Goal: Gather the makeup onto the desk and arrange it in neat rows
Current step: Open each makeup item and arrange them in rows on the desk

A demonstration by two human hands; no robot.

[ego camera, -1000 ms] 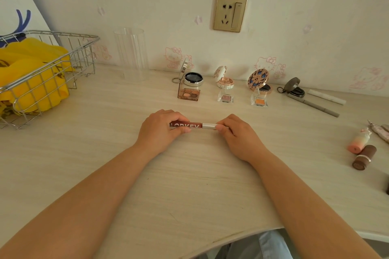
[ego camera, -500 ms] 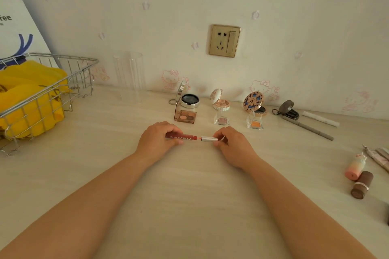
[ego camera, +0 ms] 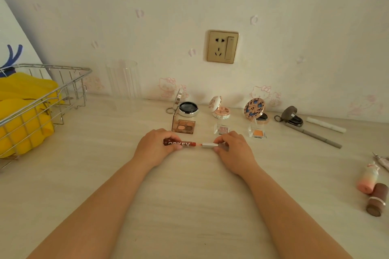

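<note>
Your red lip tube (ego camera: 179,144) with white lettering lies crosswise on the pale desk (ego camera: 189,206), its silver cap (ego camera: 209,145) drawn slightly off to the right. Behind it you have three open compacts (ego camera: 188,108) by the wall and three small open eyeshadow pans (ego camera: 184,126) before them. Far right lie a grey pencil (ego camera: 320,137), a peach tube (ego camera: 367,180) and a brown lipstick (ego camera: 376,203).

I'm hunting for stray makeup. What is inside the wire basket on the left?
The wire basket holds a bulky yellow item that fills most of it. No makeup shows there, but anything beneath or behind the yellow item is covered.
</note>
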